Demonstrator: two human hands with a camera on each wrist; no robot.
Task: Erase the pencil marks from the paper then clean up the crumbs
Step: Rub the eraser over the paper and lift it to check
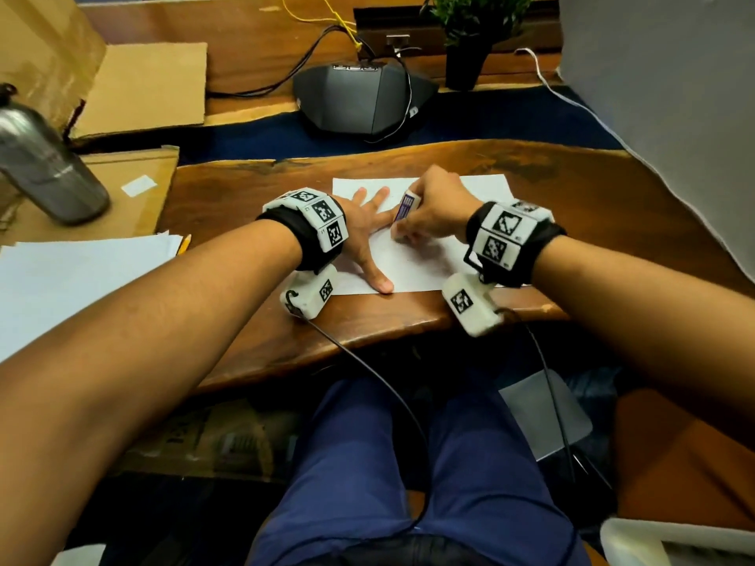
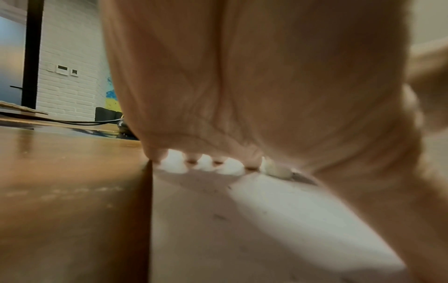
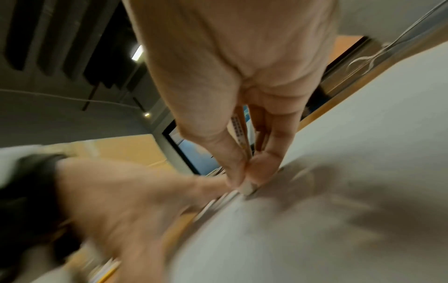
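A white sheet of paper [image 1: 425, 259] lies on the wooden table [image 1: 572, 222]. My left hand [image 1: 367, 234] lies flat on the sheet's left part with fingers spread, pressing it down. My right hand [image 1: 429, 210] pinches a white eraser in a purple sleeve [image 1: 405, 206], tilted with its lower end on the paper beside my left index finger. In the right wrist view the thumb and fingers squeeze the eraser [image 3: 244, 186] against the paper [image 3: 315, 229]. Dark eraser crumbs [image 2: 219, 217] lie on the paper [image 2: 266, 229] under my left palm [image 2: 242, 95].
A stack of white sheets [image 1: 73, 279] with a yellow pencil [image 1: 184, 243] lies at the left. A metal bottle [image 1: 41, 157] stands on cardboard at far left. A black conference phone [image 1: 359, 100] and a potted plant [image 1: 470, 38] sit behind the table.
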